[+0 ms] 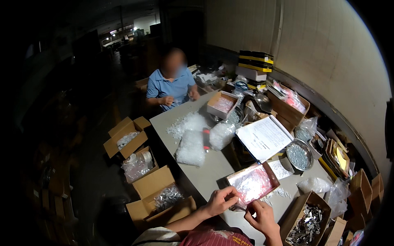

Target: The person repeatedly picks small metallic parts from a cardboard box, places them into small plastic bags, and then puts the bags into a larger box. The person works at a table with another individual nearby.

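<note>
Close to the table's near edge, my left hand (pixel 223 201) is closed in a pinch, thumb against fingers. My right hand (pixel 261 217) is also closed, its fingertips a short way from the left ones. Something clear, like the edge of a small plastic bag, shows between them, but too little to name for sure. Just beyond my fingers sits a shallow box (pixel 272 179) holding clear and pinkish plastic bags (pixel 252 184). Small white pieces (pixel 280 192) lie scattered beside that box.
An open carton of metal parts (pixel 308 223) stands at the right, near a metal bowl of small parts (pixel 299 156). A clipboard with paper (pixel 264 137) lies beyond. Bags of white pieces (pixel 191 148) rest mid-table. Cartons (pixel 154 182) line the left side; a person in blue (pixel 170 88) sits across.
</note>
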{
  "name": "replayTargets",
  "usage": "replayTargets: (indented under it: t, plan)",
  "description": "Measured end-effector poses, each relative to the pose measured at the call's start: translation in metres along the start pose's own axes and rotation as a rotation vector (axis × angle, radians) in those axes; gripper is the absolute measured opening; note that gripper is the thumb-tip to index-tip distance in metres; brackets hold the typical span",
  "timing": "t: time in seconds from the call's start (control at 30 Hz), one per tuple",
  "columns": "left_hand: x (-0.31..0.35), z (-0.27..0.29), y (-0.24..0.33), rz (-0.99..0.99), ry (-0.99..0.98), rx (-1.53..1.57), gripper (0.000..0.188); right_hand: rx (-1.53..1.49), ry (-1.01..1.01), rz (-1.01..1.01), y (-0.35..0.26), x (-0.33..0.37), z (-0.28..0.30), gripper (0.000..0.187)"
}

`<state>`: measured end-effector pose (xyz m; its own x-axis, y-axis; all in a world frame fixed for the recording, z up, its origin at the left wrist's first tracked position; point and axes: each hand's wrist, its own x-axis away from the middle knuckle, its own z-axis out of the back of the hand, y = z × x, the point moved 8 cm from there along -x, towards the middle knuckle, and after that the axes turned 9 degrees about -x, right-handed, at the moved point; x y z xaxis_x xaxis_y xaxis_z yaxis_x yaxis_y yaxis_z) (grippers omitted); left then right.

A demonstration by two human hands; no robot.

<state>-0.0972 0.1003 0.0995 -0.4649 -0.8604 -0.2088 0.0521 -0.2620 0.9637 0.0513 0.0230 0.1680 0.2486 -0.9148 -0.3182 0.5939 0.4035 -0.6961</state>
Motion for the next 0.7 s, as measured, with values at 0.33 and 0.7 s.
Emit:
replayTargets:
  t: [0.33,0.7]
  plan:
    - [0.048,0.090,-0.080,0.356,0.375,0.530,0.013,-0.231,0.174,-0.201,0.047,-0.020,-0.040,0.013]
    - [0.120,0.227,-0.137,0.106,0.763,-0.276,0.004,0.351,0.153,-0.584,0.204,-0.008,-0.057,0.086]
